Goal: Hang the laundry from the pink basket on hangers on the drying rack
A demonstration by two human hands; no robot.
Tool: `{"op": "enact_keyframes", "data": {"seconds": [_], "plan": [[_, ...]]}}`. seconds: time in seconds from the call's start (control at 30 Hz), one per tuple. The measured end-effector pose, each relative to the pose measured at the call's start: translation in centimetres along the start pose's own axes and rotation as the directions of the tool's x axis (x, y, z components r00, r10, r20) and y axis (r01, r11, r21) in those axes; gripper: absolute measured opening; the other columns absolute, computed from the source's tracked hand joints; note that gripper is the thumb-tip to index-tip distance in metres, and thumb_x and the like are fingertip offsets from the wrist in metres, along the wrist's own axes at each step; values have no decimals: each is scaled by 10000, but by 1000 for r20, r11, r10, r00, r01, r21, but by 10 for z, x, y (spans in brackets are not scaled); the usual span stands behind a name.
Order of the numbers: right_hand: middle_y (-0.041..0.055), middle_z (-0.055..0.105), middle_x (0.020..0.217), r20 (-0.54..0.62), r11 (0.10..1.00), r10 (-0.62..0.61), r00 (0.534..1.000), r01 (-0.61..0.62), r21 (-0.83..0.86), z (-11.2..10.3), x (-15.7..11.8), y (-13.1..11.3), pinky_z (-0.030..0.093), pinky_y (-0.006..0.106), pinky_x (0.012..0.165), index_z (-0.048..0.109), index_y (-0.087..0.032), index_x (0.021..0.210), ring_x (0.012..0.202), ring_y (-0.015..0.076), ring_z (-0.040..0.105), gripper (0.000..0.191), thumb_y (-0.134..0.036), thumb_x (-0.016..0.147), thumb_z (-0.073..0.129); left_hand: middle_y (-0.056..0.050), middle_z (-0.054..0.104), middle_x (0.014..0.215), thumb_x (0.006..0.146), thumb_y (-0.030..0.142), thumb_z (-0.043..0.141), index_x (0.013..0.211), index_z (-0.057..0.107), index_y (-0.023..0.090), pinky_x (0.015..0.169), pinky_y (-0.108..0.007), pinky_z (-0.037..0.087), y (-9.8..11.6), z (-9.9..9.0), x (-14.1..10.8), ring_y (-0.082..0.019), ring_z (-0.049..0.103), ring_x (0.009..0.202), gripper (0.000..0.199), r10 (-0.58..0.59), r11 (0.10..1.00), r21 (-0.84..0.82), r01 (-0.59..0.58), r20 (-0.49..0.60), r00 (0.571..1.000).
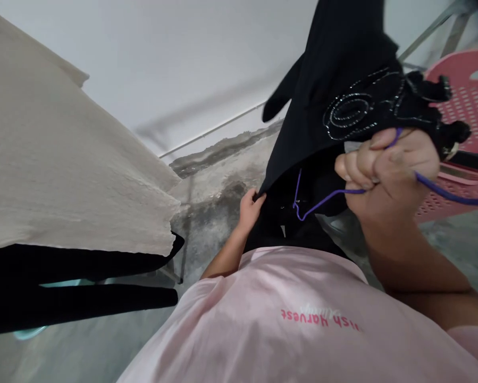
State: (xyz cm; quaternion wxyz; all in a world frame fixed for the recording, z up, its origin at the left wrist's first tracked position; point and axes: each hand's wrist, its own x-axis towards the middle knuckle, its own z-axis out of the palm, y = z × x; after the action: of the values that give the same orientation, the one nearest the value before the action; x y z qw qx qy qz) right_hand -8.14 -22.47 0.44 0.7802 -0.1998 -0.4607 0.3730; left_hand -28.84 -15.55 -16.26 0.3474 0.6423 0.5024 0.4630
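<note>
A black garment [322, 122] with a shiny looped trim hangs in front of my body, its lower opening gaping toward me. At the left edge of that opening, my left hand [251, 209] pinches the cloth between thumb and fingers. My right hand [394, 165] is closed in a fist around a purple clothes hanger [322, 203]. Part of the hanger reaches into the garment's opening, and another part runs out to the right past my wrist. The rest of the hanger inside the dark cloth is hidden.
A pink perforated plastic chair [474, 109] stands at the right behind the garment. On the left hang a beige cloth [71, 154] and black clothing [103, 303]. A white wall [183, 58] rises behind the grey concrete floor [218, 213].
</note>
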Motion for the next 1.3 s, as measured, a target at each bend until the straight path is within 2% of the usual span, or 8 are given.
{"op": "enact_keyframes", "data": {"seconds": [0.17, 0.27, 0.43, 0.53, 0.8, 0.97, 1.13, 1.3], "plan": [[-107, 296, 526, -115, 998, -25, 993, 19, -57, 4, 13, 20, 205, 255, 440, 484, -227, 814, 377, 50, 245, 445, -466, 707, 844, -15, 671, 859, 825, 566, 681, 890, 679, 202, 794, -284, 473, 24, -33, -22, -177, 593, 806, 369, -56, 921, -389, 28, -59, 997], [-101, 348, 566, -208, 999, -29, 978, 23, -31, 8, 17, 31, 210, 236, 416, 464, -229, 823, 398, 43, 277, 502, -464, 673, 881, -19, 612, 676, 799, 743, 614, 696, 652, 217, 699, -312, 477, 56, -61, -38, -175, 562, 659, 537, 155, 931, -338, -138, 24, 988], [-90, 346, 580, -343, 978, -205, 917, 181, -101, 22, 29, 47, 194, 188, 359, 401, -215, 722, 394, 24, 294, 523, -548, 734, 804, -10, 551, 594, 868, 756, 496, 809, 690, 231, 707, -356, 460, 91, -61, -39, -164, 549, 591, 563, 637, 762, -336, -554, 233, 734], [-87, 254, 542, -338, 972, -225, 914, 233, -19, 27, 41, 53, 205, 170, 372, 317, -201, 646, 404, 20, 268, 579, -511, 761, 793, -61, 656, 854, 919, 657, 523, 1022, 672, 207, 806, -371, 456, 83, -41, -35, -206, 599, 823, 486, 639, 769, -96, -632, 137, 757], [-58, 431, 651, -413, 968, 218, 884, -141, 208, 20, 48, 61, 339, 158, 462, 409, -170, 739, 509, 28, 418, 256, -160, 955, 545, -126, 595, 1183, 796, 695, 669, 1285, 532, 177, 885, -362, 461, 26, -21, -54, -253, 563, 1063, 726, 454, 887, 52, -458, 74, 888], [-30, 491, 677, -230, 916, 368, 901, -310, 254, 23, 39, 68, 423, 189, 540, 462, -155, 751, 572, 56, 479, 193, -83, 896, 568, -25, 567, 788, 970, 475, 530, 824, 609, 175, 741, -293, 416, 26, -28, -51, -169, 531, 770, 343, 280, 936, 195, -293, 93, 956], [-37, 553, 709, -103, 876, 469, 877, -447, 183, 17, 29, 81, 482, 215, 584, 497, -190, 886, 618, 89, 535, 205, -105, 821, 672, -15, 567, 735, 850, 627, 627, 739, 618, 163, 710, -286, 409, 34, -43, -43, -167, 522, 727, 478, 98, 992, -98, -79, 208, 973], [-46, 555, 758, -25, 825, 548, 836, -535, 184, 3, 25, 90, 528, 226, 640, 452, -209, 819, 654, 80, 556, 339, -244, 784, 788, -12, 575, 689, 679, 756, 718, 793, 644, 147, 604, -246, 398, 54, -56, -48, -142, 518, 635, 624, -25, 851, -479, 214, 369, 929]]}}
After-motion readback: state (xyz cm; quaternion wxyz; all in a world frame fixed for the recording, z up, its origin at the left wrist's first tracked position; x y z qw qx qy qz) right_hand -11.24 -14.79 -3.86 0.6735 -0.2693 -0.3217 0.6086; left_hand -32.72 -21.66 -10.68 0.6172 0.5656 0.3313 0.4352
